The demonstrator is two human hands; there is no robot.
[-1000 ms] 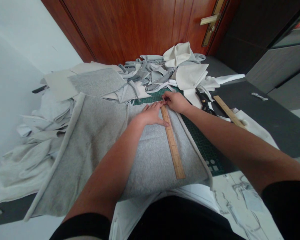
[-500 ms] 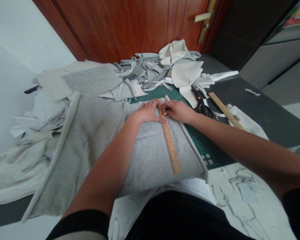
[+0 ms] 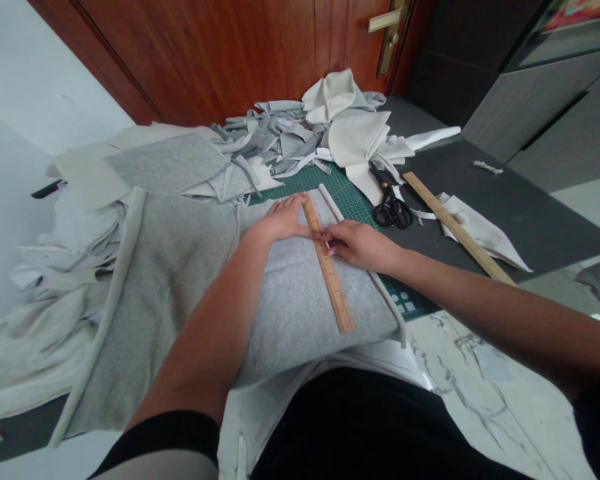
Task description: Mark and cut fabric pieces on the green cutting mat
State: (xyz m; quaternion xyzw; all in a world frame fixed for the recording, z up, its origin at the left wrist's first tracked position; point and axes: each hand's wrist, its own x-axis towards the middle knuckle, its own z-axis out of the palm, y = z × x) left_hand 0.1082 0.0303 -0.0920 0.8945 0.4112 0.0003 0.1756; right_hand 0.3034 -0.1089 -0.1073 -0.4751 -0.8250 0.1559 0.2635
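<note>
A large grey cloth (image 3: 290, 313) lies spread over the near side of a dark table (image 3: 460, 167), its right part resting on a green cutting mat (image 3: 305, 179) and its near edge by the person's body. On the right half of the cloth lies a wooden ruler (image 3: 335, 287), running from far to near with its near end slanting a little to the right. The left hand (image 3: 283, 222) lies flat with the fingers spread, pressing on the far part of the ruler and the cloth to its left; it is not closed around anything. The right hand (image 3: 363, 247) sits just to the right, thumb and fingers pinched together at the ruler's edge on a small pale thing (image 3: 327, 243), too small to make out. Past the mat's right edge are black scissors (image 3: 393, 212), lying near a second ruler (image 3: 450, 223), which rests partly on a piece of white cloth (image 3: 485, 230). A heap of grey scraps (image 3: 285, 127) fills the far side in front of a brown door (image 3: 205, 53), and more pale cloth (image 3: 45, 340) is piled at the left
</note>
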